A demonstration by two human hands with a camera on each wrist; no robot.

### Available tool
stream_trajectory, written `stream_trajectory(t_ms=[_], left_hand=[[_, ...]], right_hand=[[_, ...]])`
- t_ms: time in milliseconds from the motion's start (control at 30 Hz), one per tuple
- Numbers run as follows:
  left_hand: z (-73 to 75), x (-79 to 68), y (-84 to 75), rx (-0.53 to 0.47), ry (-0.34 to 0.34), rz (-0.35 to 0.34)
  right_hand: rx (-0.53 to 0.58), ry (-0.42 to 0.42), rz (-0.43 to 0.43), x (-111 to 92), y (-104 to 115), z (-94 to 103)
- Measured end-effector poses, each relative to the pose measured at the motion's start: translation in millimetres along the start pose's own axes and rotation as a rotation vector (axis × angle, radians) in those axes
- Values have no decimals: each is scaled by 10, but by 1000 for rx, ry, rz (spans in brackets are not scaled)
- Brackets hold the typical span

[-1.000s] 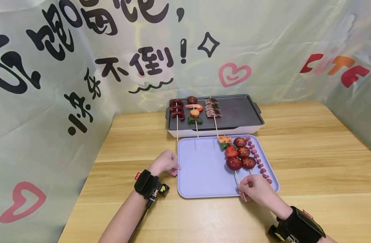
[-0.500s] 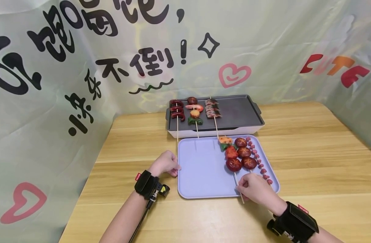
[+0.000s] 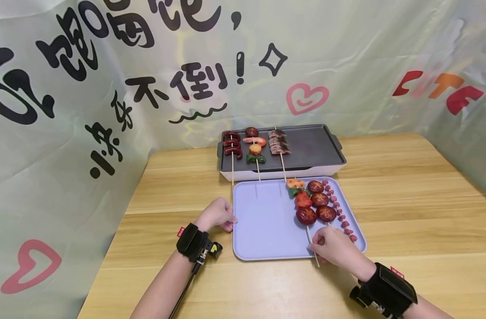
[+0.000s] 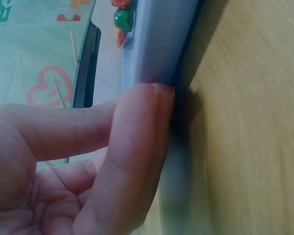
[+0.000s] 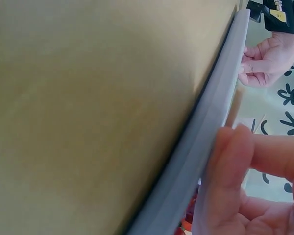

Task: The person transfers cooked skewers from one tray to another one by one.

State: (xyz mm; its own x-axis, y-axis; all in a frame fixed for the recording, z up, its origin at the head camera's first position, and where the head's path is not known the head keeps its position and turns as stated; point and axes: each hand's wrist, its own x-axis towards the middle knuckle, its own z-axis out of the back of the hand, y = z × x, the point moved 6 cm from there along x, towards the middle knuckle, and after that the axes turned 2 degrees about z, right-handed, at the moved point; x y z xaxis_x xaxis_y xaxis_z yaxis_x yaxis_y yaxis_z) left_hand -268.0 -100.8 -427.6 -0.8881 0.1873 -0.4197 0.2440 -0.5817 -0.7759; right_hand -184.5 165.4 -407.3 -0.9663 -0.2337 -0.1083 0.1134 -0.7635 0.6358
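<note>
My left hand [image 3: 217, 215] pinches the left rim of a lavender tray [image 3: 263, 230], thumb and fingertip meeting at the edge in the left wrist view. At the tray's front right, my right hand [image 3: 334, 248] pinches the bare stick of a mixed skewer [image 3: 306, 216], which carries a mushroom cap, a red piece, a green piece and an orange piece. The stick's end juts past the front rim. Beside it lies a mushroom skewer [image 3: 320, 200], its stick partly hidden by the right hand. A skewer of small red pieces [image 3: 338, 212] lies along the tray's right side.
Behind the tray stands an electric griddle [image 3: 310, 146]. On its left half lie a sausage skewer [image 3: 232, 142], a shrimp and vegetable skewer [image 3: 255, 149] and a skewer of silvery-skinned slices [image 3: 279, 141]; their sticks overhang the front. A printed cloth [image 3: 243, 102] hangs behind the wooden table [image 3: 406, 212].
The right hand has shifted slightly left, swinging the mixed skewer's stick end left and nearer; the mushroom skewer moved slightly right. The left hand stays on the tray's rim. The last half second shows almost no motion.
</note>
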Motion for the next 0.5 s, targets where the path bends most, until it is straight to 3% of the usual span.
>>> stream_trajectory(t_ms=[200,333,500], left_hand=[[-1,-1,-8,1,2,-5],[-1,2,-4,2,-1,-5],[-2,3,9,2,-6,-5]], right_hand=[[-26,38,30,23,45,140],[-29,11,88,68,100,393],[-21,-14,88,143,94,758]])
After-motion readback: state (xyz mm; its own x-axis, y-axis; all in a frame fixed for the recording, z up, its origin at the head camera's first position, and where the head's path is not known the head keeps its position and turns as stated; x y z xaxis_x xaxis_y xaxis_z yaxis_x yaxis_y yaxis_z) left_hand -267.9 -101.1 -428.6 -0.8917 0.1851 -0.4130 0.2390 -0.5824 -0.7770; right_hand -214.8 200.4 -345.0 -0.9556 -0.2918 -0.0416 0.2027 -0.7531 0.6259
